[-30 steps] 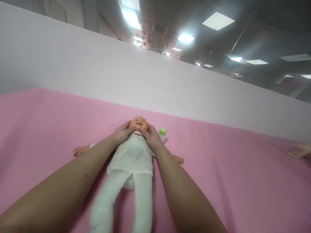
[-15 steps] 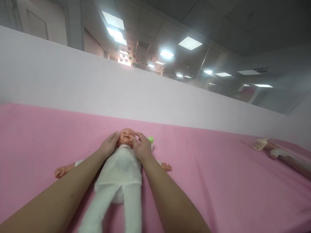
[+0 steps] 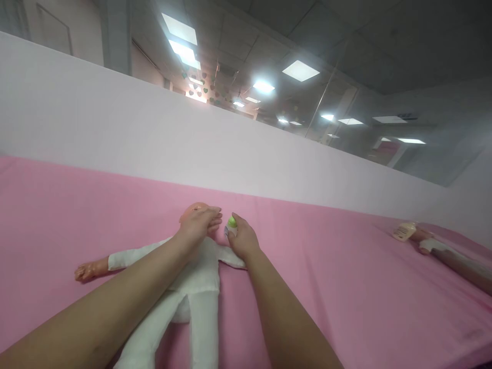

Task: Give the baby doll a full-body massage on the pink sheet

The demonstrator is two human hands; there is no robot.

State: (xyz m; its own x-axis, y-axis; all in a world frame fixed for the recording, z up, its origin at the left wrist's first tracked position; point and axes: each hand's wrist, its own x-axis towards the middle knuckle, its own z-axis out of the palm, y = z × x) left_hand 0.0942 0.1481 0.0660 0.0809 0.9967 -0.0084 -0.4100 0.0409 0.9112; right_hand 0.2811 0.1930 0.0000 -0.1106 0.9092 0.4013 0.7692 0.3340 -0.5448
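Observation:
A baby doll (image 3: 196, 271) with a white cloth body lies on its back on the pink sheet (image 3: 300, 246). My left hand (image 3: 200, 223) is over the doll's face, fingers stretched out to the right with nothing in them; it hides most of the head. Just right of it, my right hand (image 3: 243, 238) is closed around a small bottle with a green cap (image 3: 232, 222), thumb and fingers on its sides. The doll's left arm runs under my right wrist, and its left hand is hidden there.
At the far right a pale labelled bottle (image 3: 404, 231) lies by the hand of another doll-like figure with a white sleeve (image 3: 442, 246). Behind the sheet rises a white wall (image 3: 246, 154) topped by glass that reflects ceiling lights.
Both hands have left the sides of the doll's head. My left hand has moved right across its face, and my right hand has taken hold of the green-capped bottle.

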